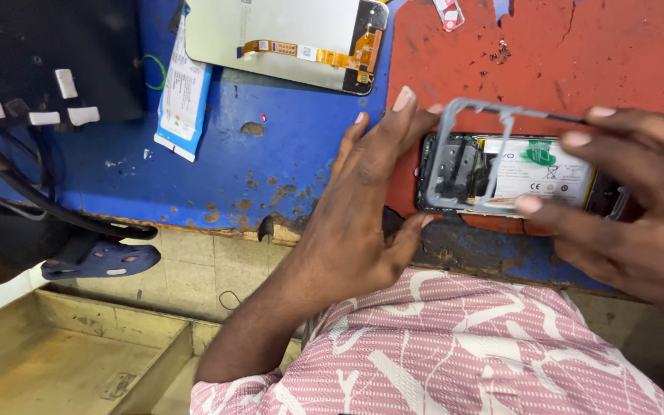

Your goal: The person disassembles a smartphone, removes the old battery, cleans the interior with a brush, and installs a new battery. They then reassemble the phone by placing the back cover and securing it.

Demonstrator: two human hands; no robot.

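A grey plastic mid-frame point(493, 115) is being lifted off an opened phone point(512, 175) (battery and board exposed), which lies on the red part of the bench point(578, 54). Step judged: frame separation; next calls for a slow, even peel w/o snagging. Right hand point(624, 207) pinches the frame's far end. Left hand point(370, 200), fingers spread, steadies the phone's near end, gripping nothing. A detached display panel point(286, 38) lies on the blue mat point(232, 161).

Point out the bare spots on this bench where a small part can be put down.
Bare blue bench lies between the display panel, the blue packet and the left hand. Bare red surface lies above the right hand. It is crowded around the opened phone and grey frame, where both hands meet.
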